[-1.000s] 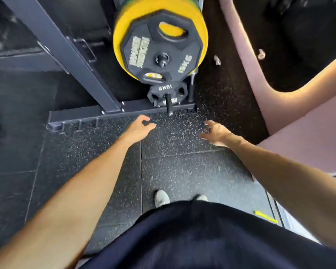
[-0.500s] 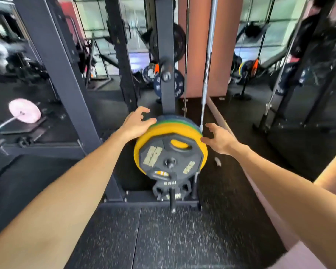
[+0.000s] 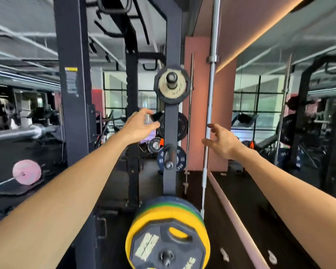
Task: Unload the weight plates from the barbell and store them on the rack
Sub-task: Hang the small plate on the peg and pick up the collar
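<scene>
Both grips are released: the left hand (image 3: 139, 127) and right hand (image 3: 222, 141) are raised at chest height with fingers spread, holding nothing. They flank the rack upright (image 3: 171, 121), left hand just beside its left edge, right hand a little further off to its right, near a bare bar (image 3: 209, 117) standing on end.

Plates stored on the rack: a small plate (image 3: 172, 84) on the top peg, above both hands; a black plate (image 3: 181, 126) behind the upright at hand level; a blue plate (image 3: 179, 159) lower down. A bare peg (image 3: 169, 165) projects toward the viewer just under hand level. At the bottom, well below both hands, a stack (image 3: 168, 235) sits on its peg: yellow plate with a black one in front, green and blue edges behind.

A loaded barbell end (image 3: 25, 172) with a pink plate lies well to the left, low, nearer the left hand. Its sleeve runs roughly crosswise to the person.

Judgement: nothing is in hand, so the next plate must come from the left; the person must turn that way.
</scene>
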Tool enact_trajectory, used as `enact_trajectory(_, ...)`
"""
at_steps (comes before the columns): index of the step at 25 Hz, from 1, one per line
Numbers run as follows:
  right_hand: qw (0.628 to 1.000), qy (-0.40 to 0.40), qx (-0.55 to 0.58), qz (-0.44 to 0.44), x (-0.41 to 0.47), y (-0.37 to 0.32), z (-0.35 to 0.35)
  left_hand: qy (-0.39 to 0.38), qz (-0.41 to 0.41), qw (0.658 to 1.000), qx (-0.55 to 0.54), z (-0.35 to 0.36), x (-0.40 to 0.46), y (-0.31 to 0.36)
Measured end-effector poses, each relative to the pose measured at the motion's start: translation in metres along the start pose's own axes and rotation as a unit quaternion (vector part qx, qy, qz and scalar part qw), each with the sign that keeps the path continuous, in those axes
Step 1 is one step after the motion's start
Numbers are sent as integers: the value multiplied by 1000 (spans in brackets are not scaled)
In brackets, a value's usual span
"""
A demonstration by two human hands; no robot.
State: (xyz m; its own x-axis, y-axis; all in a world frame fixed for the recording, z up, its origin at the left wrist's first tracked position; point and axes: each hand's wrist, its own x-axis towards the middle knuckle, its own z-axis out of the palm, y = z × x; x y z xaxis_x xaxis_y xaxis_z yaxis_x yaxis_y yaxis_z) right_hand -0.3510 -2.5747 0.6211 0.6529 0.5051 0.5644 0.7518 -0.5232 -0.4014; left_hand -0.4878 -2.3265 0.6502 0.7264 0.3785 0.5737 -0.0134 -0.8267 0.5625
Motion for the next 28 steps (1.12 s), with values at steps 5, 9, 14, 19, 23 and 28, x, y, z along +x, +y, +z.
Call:
enact_trajectory(5,999,40,13,-33,45,-26,-54,47,32,998,18,-32,36,46)
enact_trajectory(9,997,51,16,-59,70,-35,-78,73,50,996,27,-42,57,69)
enact_trajectory(14,997,53,4,-61,104,-31,-77,97,40,994,43,-45,91,70)
enact_trajectory(19,998,49,-4,-43,155,-20,-57,109,25,991,80,-36,142,39)
enact_trajectory(23,997,63,-17,-45,218,-12,-27,113,19,988,103,-18,203,1)
enact_trajectory(28,997,69,-24,-36,293,-6,7,103,36,987,117,9,281,-30)
